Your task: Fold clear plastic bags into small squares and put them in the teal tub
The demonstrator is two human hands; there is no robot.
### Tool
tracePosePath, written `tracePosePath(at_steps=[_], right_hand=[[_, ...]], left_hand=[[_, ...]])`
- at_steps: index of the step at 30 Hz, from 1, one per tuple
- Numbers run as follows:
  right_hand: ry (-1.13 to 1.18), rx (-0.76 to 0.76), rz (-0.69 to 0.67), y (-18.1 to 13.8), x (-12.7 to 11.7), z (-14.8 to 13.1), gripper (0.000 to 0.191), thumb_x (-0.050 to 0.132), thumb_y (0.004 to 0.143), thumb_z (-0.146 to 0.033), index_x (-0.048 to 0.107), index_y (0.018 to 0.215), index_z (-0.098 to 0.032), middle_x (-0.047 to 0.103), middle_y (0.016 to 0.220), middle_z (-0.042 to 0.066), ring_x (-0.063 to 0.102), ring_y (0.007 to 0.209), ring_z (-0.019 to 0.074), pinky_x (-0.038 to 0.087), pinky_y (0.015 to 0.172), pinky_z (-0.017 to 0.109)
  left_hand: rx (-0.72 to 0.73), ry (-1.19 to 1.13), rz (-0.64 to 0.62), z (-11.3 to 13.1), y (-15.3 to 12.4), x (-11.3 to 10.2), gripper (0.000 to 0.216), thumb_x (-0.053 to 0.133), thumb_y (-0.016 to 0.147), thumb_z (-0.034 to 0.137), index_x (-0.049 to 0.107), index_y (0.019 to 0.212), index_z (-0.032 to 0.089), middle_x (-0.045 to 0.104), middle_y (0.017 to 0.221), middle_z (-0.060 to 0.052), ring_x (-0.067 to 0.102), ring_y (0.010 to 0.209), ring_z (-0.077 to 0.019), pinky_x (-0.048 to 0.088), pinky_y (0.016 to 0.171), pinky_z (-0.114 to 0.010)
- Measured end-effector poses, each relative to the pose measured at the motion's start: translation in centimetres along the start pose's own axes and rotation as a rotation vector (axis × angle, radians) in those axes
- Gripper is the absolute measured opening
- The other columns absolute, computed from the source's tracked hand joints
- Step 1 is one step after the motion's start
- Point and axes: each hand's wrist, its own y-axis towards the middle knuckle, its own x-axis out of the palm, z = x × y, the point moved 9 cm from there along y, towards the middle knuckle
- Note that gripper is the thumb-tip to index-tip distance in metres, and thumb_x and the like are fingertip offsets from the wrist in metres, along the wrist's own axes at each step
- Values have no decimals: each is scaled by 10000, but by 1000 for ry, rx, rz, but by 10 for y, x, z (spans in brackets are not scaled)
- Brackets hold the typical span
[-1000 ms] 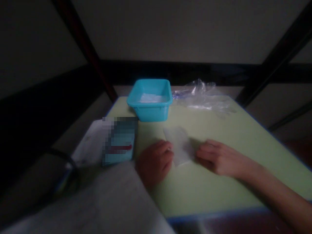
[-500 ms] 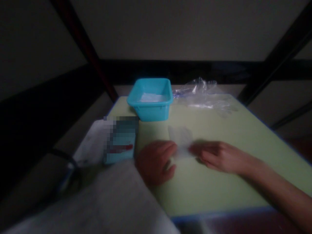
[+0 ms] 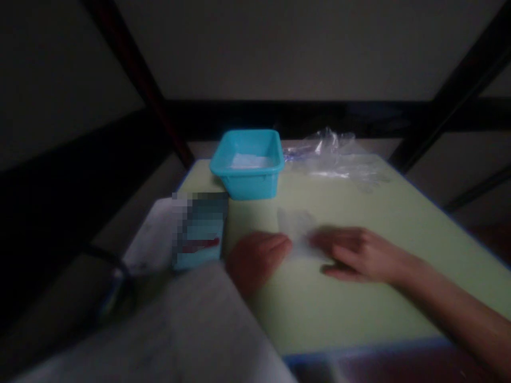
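Observation:
A small translucent sheet (image 3: 297, 226), too blurred to tell whether it is a bag or a single layer, lies flat on the pale green table (image 3: 339, 314). At its left edge is my left hand (image 3: 259, 260), the thumb and fingers pressed together on it. My right hand (image 3: 355, 252) rests over the right side of the same sheet. Its fingers reach out flat, smeared by motion at the tips, and the thumb is held apart below them.
Beyond the hands stands a turquoise plastic basin (image 3: 251, 186) with white sheets (image 3: 249, 161) inside. Crumpled clear plastic (image 3: 335, 154) lies at the back right. To the left are a partly pixelated flat teal object (image 3: 202, 229) and white paper (image 3: 149, 234).
My left thumb has closed up against the fingers. My right thumb has moved away from its fingers, which stay over the sheet. The sheet has hardly shifted.

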Motion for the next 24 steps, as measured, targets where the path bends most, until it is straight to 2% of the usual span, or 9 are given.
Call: tracePosePath(at_steps=[5, 9, 13, 17, 20, 22, 24], right_hand=[[-48, 14, 26, 1, 5, 3, 293, 317, 981, -244, 585, 975, -125, 691, 999, 134, 654, 944, 197, 549, 822, 361], [-22, 20, 29, 2, 7, 6, 298, 304, 979, -205, 589, 941, -127, 698, 908, 117, 664, 853, 189, 553, 733, 336], [81, 96, 26, 1, 8, 17, 283, 333, 978, -268, 580, 916, -145, 668, 794, 93, 640, 736, 176, 517, 642, 306], [293, 291, 89, -2, 7, 36, 176, 441, 942, -287, 541, 852, -173, 581, 634, 3, 532, 520, 110, 407, 481, 223], [541, 482, 169, -5, 11, 53, 101, 506, 903, -282, 491, 863, -190, 533, 584, -44, 459, 462, 78, 334, 421, 189], [705, 601, 203, -6, 18, 61, 125, 515, 887, -290, 463, 943, -190, 512, 579, -59, 429, 457, 77, 315, 408, 185], [827, 709, 230, -6, 26, 68, 210, 522, 869, -297, 434, 1022, -183, 472, 560, -78, 388, 445, 74, 288, 396, 184]], left_hand=[[26, 3, 29, 6, -2, -3, 286, 370, 935, 172, 646, 865, 161, 679, 797, -52, 646, 783, -159, 516, 770, -292], [16, -18, 29, 8, -3, -6, 274, 390, 922, 168, 658, 867, 160, 691, 796, -50, 650, 769, -161, 518, 760, -296], [-59, -109, 14, 0, -4, -6, 232, 447, 897, 189, 679, 895, 170, 711, 852, -47, 658, 779, -160, 513, 764, -289], [-244, -275, 15, -20, -3, -3, 172, 543, 840, 192, 696, 913, 165, 726, 912, -43, 661, 802, -161, 490, 744, -255], [-387, -377, 30, -36, -3, 1, 143, 574, 806, 196, 699, 759, 145, 712, 744, -24, 630, 674, -135, 449, 641, -220], [-471, -459, 43, -46, -2, 5, 172, 574, 796, 210, 682, 683, 138, 684, 650, -3, 602, 610, -118, 418, 587, -201], [-534, -557, 47, -54, -2, 11, 171, 566, 793, 205, 680, 687, 135, 688, 657, 0, 610, 623, -117, 416, 578, -189]])
